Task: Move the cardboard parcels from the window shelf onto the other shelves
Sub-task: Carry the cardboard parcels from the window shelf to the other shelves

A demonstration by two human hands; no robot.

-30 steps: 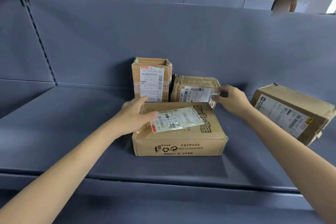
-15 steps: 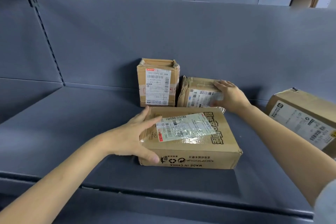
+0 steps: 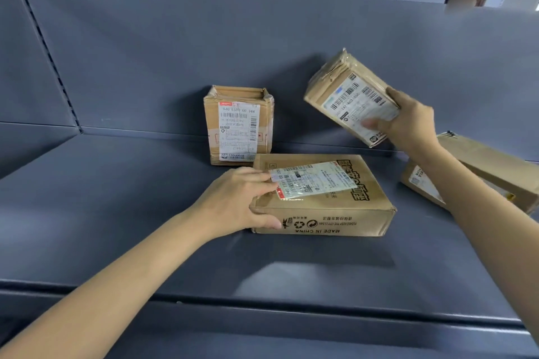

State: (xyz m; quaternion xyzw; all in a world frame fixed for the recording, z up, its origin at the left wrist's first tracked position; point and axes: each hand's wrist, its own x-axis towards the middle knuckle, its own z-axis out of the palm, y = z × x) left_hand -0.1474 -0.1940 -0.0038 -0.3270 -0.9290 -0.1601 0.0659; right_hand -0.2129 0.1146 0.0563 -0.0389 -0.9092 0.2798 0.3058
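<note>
— Two hands, each on its own parcel. What worries you first?

— The right hand [image 3: 408,122]. It pinches a small tape-wrapped brown cardboard parcel with a white barcode label [image 3: 348,96] by one end only, tilted, clear of the grey metal shelf [image 3: 116,213]. Most of the parcel sticks out past the fingers, so I'd judge it could swing or slip out.

— And if it drops?

— It would likely land on the flat brown cardboard box with black printed lettering [image 3: 323,198] just below that hand.

— The left hand [image 3: 236,201]?

— It grips that flat box at its near left corner, thumb on the front face, fingers on top near the glossy label. Lifted one-handed from a corner, the box may tip away.

— Anything near enough to be knocked?

— The upright small brown cardboard box with a long white label [image 3: 239,125], just beyond the left hand, and a tilted brown cardboard parcel [image 3: 478,166] under the right forearm. A careless sweep of that arm could catch it.
</note>
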